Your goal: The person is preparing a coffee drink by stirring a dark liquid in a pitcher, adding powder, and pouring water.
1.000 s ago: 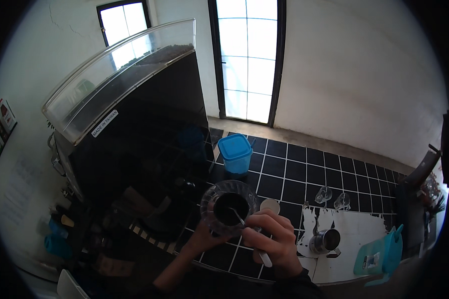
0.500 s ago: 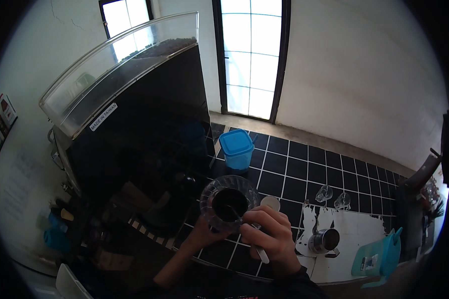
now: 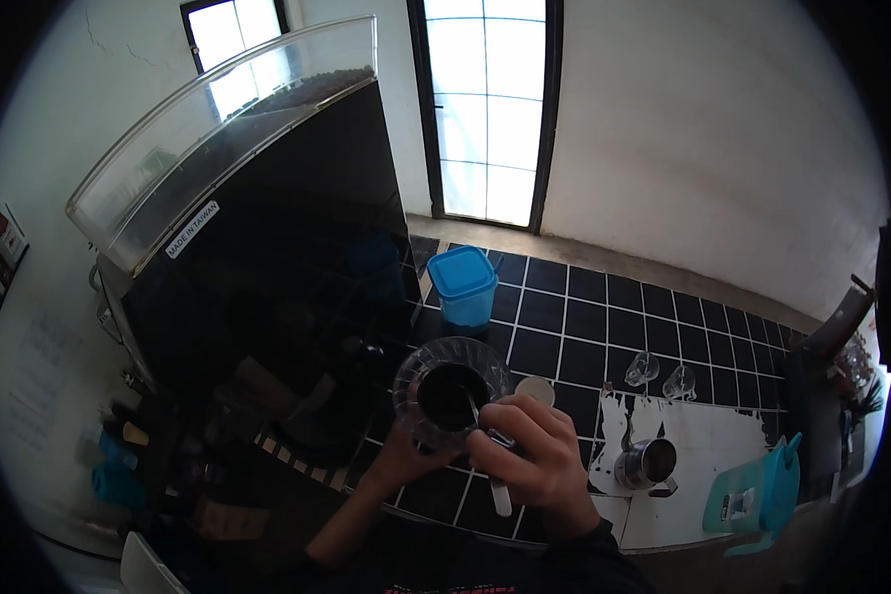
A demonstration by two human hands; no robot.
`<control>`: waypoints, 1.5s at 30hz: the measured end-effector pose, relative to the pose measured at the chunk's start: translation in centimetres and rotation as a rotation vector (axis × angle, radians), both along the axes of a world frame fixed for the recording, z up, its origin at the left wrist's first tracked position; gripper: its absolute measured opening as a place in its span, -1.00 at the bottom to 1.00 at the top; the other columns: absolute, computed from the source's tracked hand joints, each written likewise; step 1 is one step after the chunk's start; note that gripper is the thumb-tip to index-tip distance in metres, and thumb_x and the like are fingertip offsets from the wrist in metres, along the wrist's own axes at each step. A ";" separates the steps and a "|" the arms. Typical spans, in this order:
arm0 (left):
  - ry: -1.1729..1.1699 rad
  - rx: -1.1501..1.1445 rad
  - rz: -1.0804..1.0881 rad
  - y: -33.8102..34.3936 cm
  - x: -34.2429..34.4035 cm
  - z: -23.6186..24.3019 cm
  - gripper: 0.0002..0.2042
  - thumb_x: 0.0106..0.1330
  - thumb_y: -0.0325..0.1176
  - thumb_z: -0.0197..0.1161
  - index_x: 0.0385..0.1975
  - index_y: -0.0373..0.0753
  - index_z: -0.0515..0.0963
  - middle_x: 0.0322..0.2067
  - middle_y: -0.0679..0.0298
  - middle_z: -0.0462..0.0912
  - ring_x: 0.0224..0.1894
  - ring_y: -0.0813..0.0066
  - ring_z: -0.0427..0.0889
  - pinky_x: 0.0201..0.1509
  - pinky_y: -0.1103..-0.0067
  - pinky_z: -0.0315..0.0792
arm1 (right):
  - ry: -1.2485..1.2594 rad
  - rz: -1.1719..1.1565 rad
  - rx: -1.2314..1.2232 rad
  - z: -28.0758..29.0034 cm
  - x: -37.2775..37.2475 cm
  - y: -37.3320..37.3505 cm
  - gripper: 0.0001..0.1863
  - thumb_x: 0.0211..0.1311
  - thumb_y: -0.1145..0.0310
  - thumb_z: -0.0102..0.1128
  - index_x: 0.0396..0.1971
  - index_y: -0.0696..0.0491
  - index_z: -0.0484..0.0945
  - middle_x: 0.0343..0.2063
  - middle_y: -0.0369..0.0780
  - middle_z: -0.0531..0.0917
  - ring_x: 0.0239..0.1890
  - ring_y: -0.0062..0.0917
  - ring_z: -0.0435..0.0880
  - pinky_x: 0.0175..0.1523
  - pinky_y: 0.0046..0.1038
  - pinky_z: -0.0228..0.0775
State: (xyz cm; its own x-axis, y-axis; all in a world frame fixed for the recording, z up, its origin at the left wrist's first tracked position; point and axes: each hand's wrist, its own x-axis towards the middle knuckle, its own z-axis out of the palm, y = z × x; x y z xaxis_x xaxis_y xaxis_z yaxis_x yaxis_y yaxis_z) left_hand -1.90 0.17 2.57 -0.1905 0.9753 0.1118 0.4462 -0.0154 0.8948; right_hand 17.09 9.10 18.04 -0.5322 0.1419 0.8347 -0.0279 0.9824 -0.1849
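Observation:
My left hand [image 3: 401,460] is closed round a clear ridged glass [image 3: 416,366] of dark liquid [image 3: 445,396], held above the black tiled counter [image 3: 530,337]. My right hand [image 3: 535,460] grips a metal spoon [image 3: 500,495] whose upper part dips into the liquid. Just right of the glass, a pale round item [image 3: 535,388] sits on the counter, partly behind my right hand. Behind the glass stands a blue lidded container [image 3: 462,282].
A large black machine [image 3: 287,218] with a clear hopper [image 3: 119,203] fills the left side. At right are two small glasses [image 3: 642,366] [image 3: 680,384], a steel pot [image 3: 648,460] on a peeling white board [image 3: 713,436], and a teal pitcher [image 3: 757,490]. A bright door [image 3: 485,109] stands behind.
The spoon in my right hand has shifted within the glass. Both hands and the glass sit slightly higher in the picture; the whole background has shifted slightly upward too.

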 end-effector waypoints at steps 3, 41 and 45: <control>-0.032 -0.009 -0.010 0.1 -0.2 -0.1 0.12 -0.05 -0.26 0.56 0.40 -0.42 -0.18 0.14 0.00 0.44 0.20 0.17 0.47 0.27 0.39 0.34 | 0.009 0.023 -0.015 -0.1 -0.1 0.1 -0.70 -0.24 0.33 0.35 -0.40 -0.01 0.52 -0.39 -0.21 0.56 -0.39 -0.37 0.65 -0.44 -0.43 0.47; -0.118 -0.122 0.055 -0.2 0.8 2.5 0.05 -0.03 -0.28 0.55 0.38 -0.45 -0.06 0.11 0.01 0.49 0.22 0.25 0.45 0.32 0.41 0.28 | 0.062 0.119 -0.036 -0.2 0.4 0.2 -0.66 -0.25 0.33 0.39 -0.35 -0.01 0.55 -0.37 -0.21 0.54 -0.44 -0.42 0.62 -0.48 -0.49 0.44; -0.091 -0.059 0.004 0.0 0.3 1.9 0.04 -0.02 -0.26 0.55 0.37 -0.45 -0.04 0.14 -0.01 0.46 0.25 0.22 0.42 0.35 0.40 0.23 | 0.058 0.067 -0.025 -0.5 -0.2 0.2 -0.68 -0.26 0.32 0.39 -0.39 0.00 0.56 -0.39 -0.21 0.55 -0.46 -0.42 0.61 -0.49 -0.48 0.43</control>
